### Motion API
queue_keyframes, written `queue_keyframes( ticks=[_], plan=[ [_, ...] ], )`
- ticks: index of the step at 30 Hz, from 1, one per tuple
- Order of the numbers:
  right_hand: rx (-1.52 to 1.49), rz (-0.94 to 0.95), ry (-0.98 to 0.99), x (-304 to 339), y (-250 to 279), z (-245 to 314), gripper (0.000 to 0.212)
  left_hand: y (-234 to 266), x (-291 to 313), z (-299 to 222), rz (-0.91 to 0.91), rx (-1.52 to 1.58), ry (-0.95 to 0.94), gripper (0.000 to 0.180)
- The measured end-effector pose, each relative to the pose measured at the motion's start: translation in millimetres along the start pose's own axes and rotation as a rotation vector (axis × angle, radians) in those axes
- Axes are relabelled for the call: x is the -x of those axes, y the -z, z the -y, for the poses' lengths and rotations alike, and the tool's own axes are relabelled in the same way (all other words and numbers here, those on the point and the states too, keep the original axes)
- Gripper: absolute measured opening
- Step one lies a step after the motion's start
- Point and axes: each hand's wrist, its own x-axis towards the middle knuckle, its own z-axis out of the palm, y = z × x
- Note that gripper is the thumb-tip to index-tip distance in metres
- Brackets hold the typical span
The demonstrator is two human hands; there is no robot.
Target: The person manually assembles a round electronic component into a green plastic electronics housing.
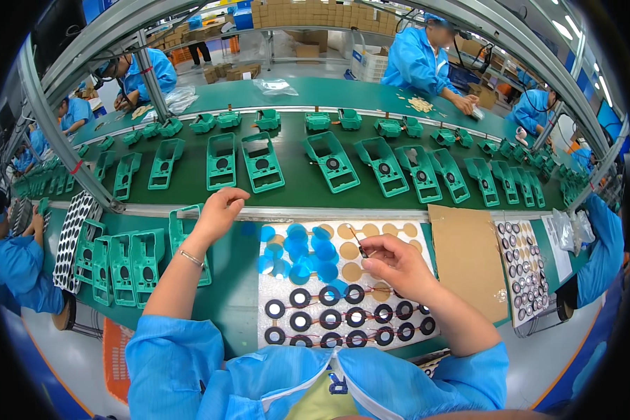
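Observation:
My left hand (224, 208) hovers at the near edge of the conveyor, fingers loosely bent and apart, with nothing visible in them. Beside its wrist stands a green plastic housing (182, 227), partly hidden by my forearm. Over the foam tray (266, 273), my right hand (397, 263) pinches a thin dark piece (361, 250) between thumb and fingers; its exact kind is too small to make out. Below lie rows of round black speakers (355, 317) with thin red wires. Translucent blue discs (298, 246) are scattered over the tray's upper left, next to tan round spots.
Green housings (331, 162) line the dark green conveyor (294, 196). More housings (121, 266) stand at my left. To the right are a cardboard sheet (467, 259) and another speaker tray (521, 273). Co-workers in blue (418, 59) sit across and at both sides; metal posts (59, 133) frame the line.

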Motion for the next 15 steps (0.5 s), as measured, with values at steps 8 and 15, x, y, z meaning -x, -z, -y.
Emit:
queue_keyframes(
  ticks=[8,15],
  plan=[
    [-0.138,-0.008,-0.022,-14.7,-5.3,5.7,0.033,13.0,-55.6,-2.1,-0.189,-0.239,-0.007,0.023],
    [-0.299,-0.131,0.064,-38.9,-12.4,18.5,0.024,-14.8,-159.0,109.7,-0.137,-0.376,0.41,0.034]
  ],
)
